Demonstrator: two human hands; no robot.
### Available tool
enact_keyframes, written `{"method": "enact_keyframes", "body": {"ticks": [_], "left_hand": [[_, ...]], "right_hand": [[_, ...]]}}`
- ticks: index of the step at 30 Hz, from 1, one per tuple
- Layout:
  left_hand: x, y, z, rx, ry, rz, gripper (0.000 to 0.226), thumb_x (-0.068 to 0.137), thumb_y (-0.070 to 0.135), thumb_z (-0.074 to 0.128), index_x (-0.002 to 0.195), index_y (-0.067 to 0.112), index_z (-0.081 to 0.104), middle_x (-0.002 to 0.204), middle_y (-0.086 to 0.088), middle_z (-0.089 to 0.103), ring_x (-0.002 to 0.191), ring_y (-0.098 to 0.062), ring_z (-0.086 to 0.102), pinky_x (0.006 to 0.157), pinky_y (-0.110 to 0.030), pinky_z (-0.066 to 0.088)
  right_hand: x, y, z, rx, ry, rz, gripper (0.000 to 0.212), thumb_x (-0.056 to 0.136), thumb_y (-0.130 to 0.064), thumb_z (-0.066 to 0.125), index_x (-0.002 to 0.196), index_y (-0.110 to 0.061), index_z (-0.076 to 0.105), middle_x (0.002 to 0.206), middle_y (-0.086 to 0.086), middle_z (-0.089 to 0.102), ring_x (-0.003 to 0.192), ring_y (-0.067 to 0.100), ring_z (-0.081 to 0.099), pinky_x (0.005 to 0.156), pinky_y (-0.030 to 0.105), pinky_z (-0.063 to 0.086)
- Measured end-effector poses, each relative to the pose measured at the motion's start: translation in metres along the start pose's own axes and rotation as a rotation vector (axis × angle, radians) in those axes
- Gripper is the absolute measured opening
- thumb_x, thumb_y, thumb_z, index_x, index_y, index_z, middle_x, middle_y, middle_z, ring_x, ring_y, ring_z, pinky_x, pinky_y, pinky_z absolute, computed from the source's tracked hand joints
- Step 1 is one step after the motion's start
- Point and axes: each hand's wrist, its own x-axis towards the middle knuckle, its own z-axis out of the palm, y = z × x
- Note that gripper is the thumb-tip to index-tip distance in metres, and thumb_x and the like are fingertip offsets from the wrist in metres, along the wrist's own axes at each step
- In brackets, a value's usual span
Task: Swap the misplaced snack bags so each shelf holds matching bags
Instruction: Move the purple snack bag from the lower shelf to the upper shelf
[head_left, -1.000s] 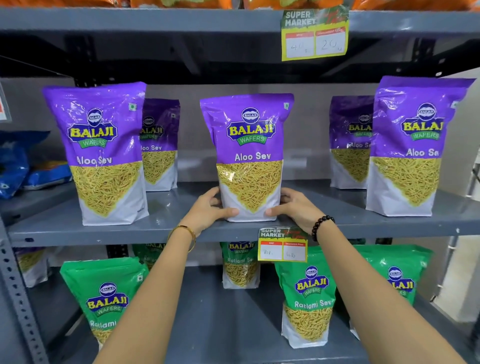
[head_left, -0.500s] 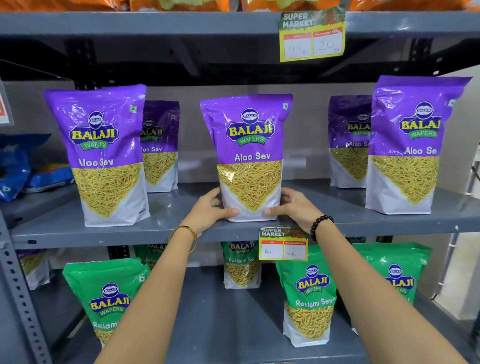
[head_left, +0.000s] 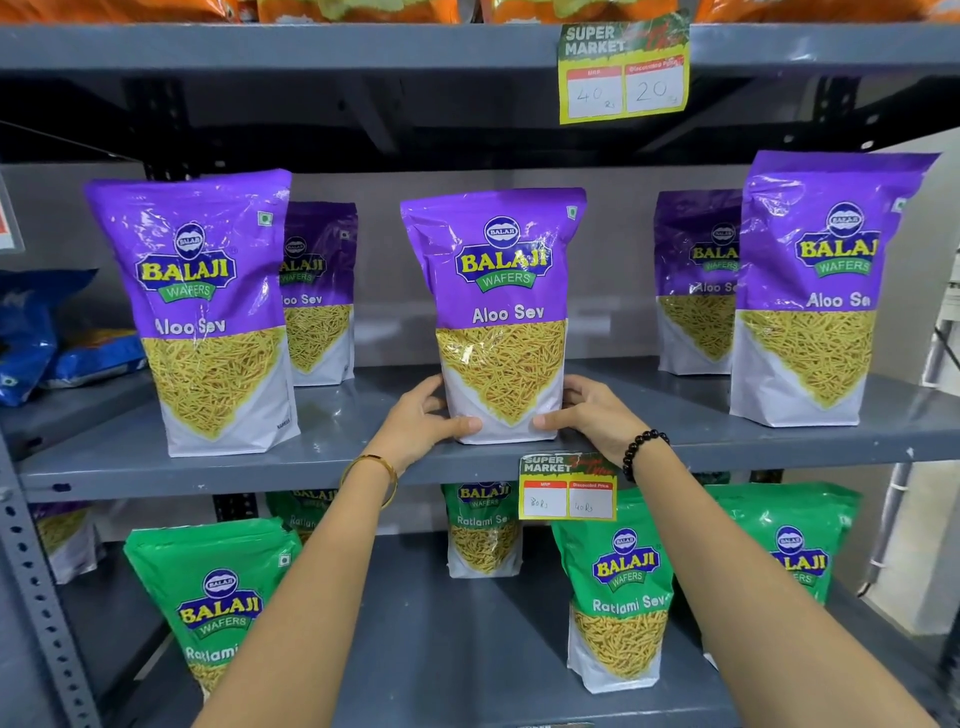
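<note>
Grip: both hands clasp purple bag near shelf edge.

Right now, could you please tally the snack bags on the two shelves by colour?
Purple Aloo Sev bags: 5 on the middle shelf, 1 partly visible at the lower left.
Green Ratlami Sev bags: 5 on the lower shelf.
Total: 11

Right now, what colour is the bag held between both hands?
Purple, with a white base; the Aloo Sev bag shows best in the head view.
</note>
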Motion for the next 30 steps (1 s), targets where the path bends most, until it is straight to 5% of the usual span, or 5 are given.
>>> {"method": "enact_keyframes", "body": {"ticks": [3,14,22,25,30], "left_hand": [[0.0,0.0,-0.001,0.009,0.002,-0.003,0.054,0.07,0.012,0.075,0.113,0.031,0.048,0.109,-0.001,0.061,0.102,-0.012,0.056,0.09,-0.027,0.044],[-0.001,0.0,0.0,-0.007,-0.013,0.001,0.056,0.071,0.01,0.074,0.116,0.029,0.049,0.102,0.008,0.062,0.096,-0.004,0.058,0.08,-0.019,0.046],[-0.003,0.001,-0.001,-0.009,0.024,-0.016,0.07,0.068,0.012,0.077,0.129,0.021,0.044,0.124,-0.006,0.055,0.115,-0.021,0.053,0.097,-0.03,0.044],[-0.007,0.001,0.001,-0.003,0.187,0.0,0.085,0.065,0.021,0.08,0.137,0.015,0.036,0.14,-0.013,0.046,0.127,-0.023,0.047,0.108,-0.041,0.04],[-0.04,-0.01,0.031,0.236,0.525,0.192,0.06,0.085,0.039,0.056,0.138,0.02,0.035,0.146,-0.002,0.042,0.135,-0.017,0.037,0.11,-0.03,0.031]], "right_hand": [[0.0,0.001,0.0,0.002,0.011,0.003,0.047,0.065,0.008,0.072,0.106,-0.01,0.057,0.115,0.016,0.064,0.104,0.028,0.062,0.087,0.029,0.052],[-0.001,0.0,0.001,-0.017,0.03,0.011,0.052,0.064,0.006,0.073,0.111,-0.007,0.056,0.12,0.018,0.063,0.11,0.031,0.061,0.093,0.036,0.05],[-0.002,0.0,0.001,0.005,0.065,-0.028,0.041,0.066,-0.011,0.076,0.104,-0.015,0.06,0.121,0.012,0.064,0.111,0.025,0.061,0.103,0.043,0.045],[-0.008,0.002,0.006,-0.001,0.261,-0.136,0.053,0.072,-0.033,0.07,0.115,-0.005,0.057,0.125,0.015,0.061,0.119,0.028,0.055,0.104,0.041,0.042],[-0.043,0.008,0.02,0.137,0.561,-0.295,0.048,0.087,-0.022,0.057,0.131,-0.008,0.046,0.138,0.008,0.05,0.125,0.015,0.048,0.1,0.024,0.039]]}}
